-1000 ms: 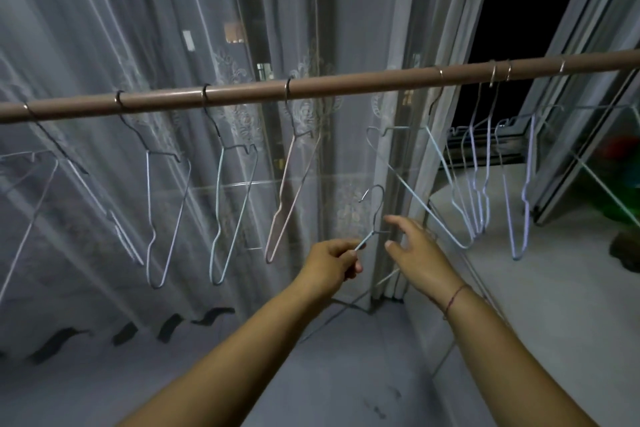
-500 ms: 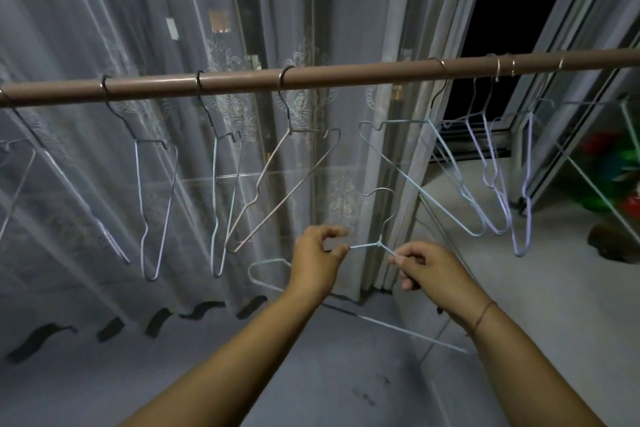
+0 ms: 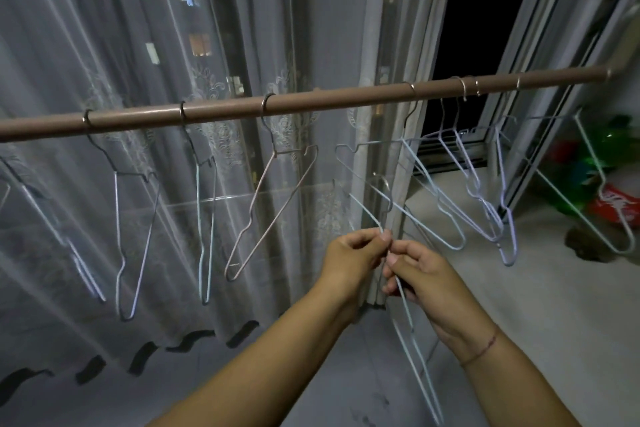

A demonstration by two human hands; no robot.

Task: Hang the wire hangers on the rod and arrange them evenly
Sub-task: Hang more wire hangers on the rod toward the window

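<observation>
A brown rod [image 3: 311, 104] runs across the view, rising to the right. Several wire hangers hang from it: a dark one [image 3: 136, 236], a pale blue one [image 3: 206, 225], a pinkish one [image 3: 273, 204], a light blue one [image 3: 408, 184] and a tight bunch [image 3: 485, 191] further right. Below the rod, between the pinkish and light blue hangers, I hold a loose pale blue hanger [image 3: 412, 340] in both hands. My left hand [image 3: 349, 260] pinches it near the neck. My right hand [image 3: 419, 270] grips it just below, its body hanging down past my wrist.
A sheer patterned curtain [image 3: 138, 45] hangs behind the rod. An open window [image 3: 485, 10] shows dark sky at the right, with a sill [image 3: 519, 288] beneath. A large white hanger [image 3: 602, 191] and red and green objects [image 3: 609, 191] sit at the far right.
The loose hanger has turned from lying sideways between my hands to hanging downward. My hands have come close together, and the view has tilted so the rod sits lower.
</observation>
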